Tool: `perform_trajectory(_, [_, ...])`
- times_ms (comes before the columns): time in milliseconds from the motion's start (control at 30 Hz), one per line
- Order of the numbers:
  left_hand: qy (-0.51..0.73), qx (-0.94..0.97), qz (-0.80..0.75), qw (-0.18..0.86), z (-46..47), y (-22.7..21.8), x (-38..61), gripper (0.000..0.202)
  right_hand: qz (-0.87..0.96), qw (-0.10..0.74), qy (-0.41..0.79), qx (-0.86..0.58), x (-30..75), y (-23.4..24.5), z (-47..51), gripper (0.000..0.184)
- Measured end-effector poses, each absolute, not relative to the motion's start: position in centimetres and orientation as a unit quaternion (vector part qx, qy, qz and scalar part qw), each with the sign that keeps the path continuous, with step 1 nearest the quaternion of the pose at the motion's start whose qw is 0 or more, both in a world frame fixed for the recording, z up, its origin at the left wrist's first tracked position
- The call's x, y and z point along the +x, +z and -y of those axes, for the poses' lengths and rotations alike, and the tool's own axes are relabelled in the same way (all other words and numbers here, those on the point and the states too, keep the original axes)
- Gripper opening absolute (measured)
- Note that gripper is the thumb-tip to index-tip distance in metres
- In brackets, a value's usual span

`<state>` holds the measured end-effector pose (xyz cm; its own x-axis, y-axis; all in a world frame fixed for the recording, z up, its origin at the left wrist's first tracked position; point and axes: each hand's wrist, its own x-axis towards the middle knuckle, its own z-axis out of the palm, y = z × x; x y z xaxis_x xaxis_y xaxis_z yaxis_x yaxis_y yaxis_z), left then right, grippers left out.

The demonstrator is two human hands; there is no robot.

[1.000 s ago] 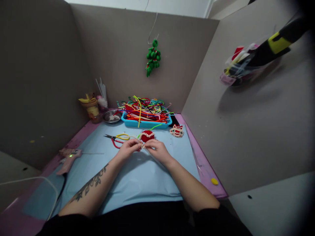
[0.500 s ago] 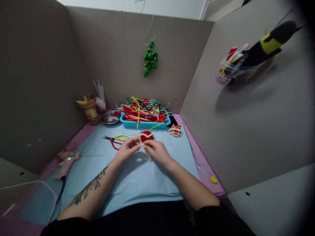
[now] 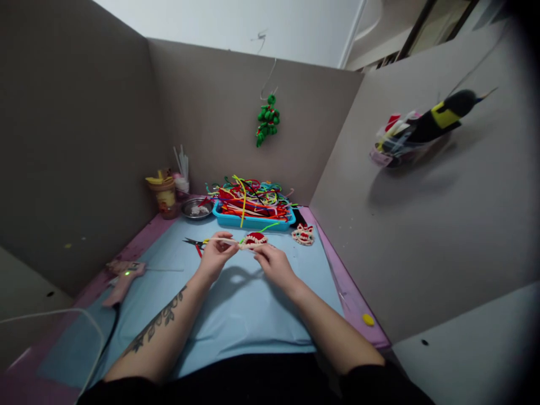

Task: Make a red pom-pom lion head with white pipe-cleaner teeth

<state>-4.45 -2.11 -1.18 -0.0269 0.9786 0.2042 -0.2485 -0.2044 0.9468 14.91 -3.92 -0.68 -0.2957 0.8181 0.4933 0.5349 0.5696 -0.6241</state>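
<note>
A pale cream pipe cleaner [image 3: 245, 246] stretches between my two hands above the blue sheet. My left hand [image 3: 217, 257] pinches its left part, with a length lying along the fingers. At its other side, my right hand [image 3: 273, 264] pinches it too. Just behind the hands rests a red piece with a cream fuzzy edge [image 3: 255, 238], partly hidden by the fingers. Scissors [image 3: 194, 243] with yellow and red handles lie behind my left hand, which covers part of them. A finished-looking red and cream lion-like face [image 3: 303, 234] lies to the right.
At the back stands a blue tray [image 3: 253, 222] heaped with coloured pipe cleaners, beside a metal bowl [image 3: 197, 209]. A pink glue gun [image 3: 126, 278] lies at the left with its cord. Grey partitions [image 3: 211, 112] enclose the table; a green ornament [image 3: 268, 121] hangs behind.
My hands have moved apart, and the pipe cleaner now runs straighter between them. The camera view has tilted up slightly, shifting the scene down and a little right.
</note>
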Motion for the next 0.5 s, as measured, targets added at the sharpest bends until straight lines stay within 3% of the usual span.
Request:
perform_trajectory(333, [0.586,0.490,-0.362,0.535,2.2,-1.6,-3.8,0.052,0.786,0.415,0.091,-0.449,12.1,-0.2,4.2,0.016])
perform_trajectory(500, [0.551,0.548,-0.353,0.521,1.5,-2.2,-4.7,0.043,0.788,0.420,0.053,-0.447,12.6,-1.5,3.5,0.018])
